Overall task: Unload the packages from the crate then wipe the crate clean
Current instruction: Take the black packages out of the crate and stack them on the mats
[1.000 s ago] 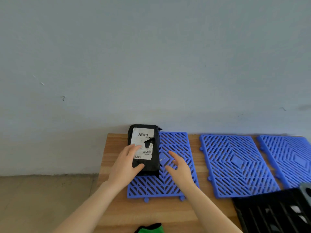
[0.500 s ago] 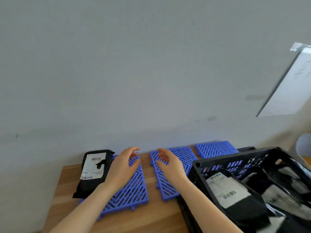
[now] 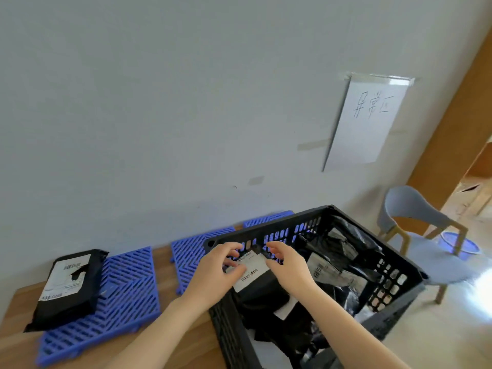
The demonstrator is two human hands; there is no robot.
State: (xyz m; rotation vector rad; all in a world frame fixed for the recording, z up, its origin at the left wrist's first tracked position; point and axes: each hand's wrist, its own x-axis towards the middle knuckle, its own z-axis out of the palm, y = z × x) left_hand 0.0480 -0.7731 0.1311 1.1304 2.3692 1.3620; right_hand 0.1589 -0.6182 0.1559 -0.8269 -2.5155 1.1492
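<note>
Black package (image 3: 255,287) lies inside the crate (image 3: 388,280) against its left wall, long axis toward the crate's far wall. Fingers of the left hand (image 3: 213,272) clamp the package's left edge. Fingers of the right hand (image 3: 290,265) curl over its far right corner. Likely exit: up, then left of the crate.

Left hand (image 3: 213,270), right hand (image 3: 288,266), fingers (image 3: 232,246) curled

A parcel (image 3: 69,286) lay on the leftmost mat (image 3: 127,296) on the table (image 3: 16,339); a second mat (image 3: 191,251) lay right of it, a third mat (image 3: 269,218) behind the crate (image 3: 399,265). The crate stood rightmost, packages (image 3: 332,262) inside, the left hand (image 3: 213,272) and right hand (image 3: 288,265) holding one package (image 3: 255,280) over its left side. A chair (image 3: 415,217) stood farther right.
</note>
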